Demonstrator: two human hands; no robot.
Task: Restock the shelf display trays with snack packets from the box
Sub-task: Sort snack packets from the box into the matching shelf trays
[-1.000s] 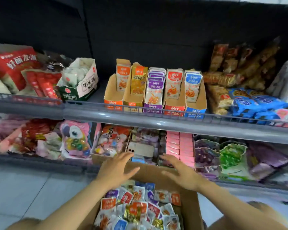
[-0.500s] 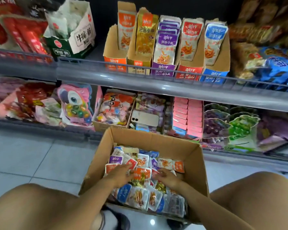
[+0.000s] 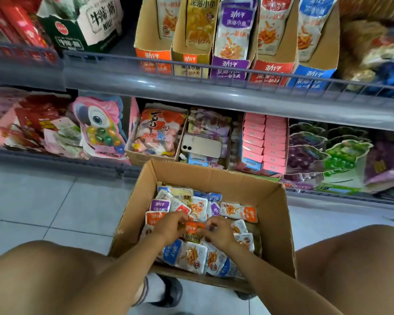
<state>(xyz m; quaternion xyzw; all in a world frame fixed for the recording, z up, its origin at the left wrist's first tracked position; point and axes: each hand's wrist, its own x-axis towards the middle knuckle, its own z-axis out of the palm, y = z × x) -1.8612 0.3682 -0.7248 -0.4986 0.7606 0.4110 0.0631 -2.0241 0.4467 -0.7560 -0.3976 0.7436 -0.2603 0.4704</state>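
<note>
Evidently mid-pick, left grip (image 3: 168, 226) and right grip (image 3: 219, 231) both pinched one gold packet (image 3: 192, 231) at the centre of the box (image 3: 216, 176); next, it likely needed lifting to the gold tray (image 3: 190, 62).

An orange packet (image 3: 192, 228) is being held over a pile (image 3: 192, 255) in the brown box (image 3: 214, 178). Five trays (image 3: 229, 65) are being kept in a row above.

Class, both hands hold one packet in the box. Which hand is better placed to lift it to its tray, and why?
Left, narrowly. Left hand and right hand both pinch the packet, but its matching yellow tray stands slightly nearer the left.
</note>
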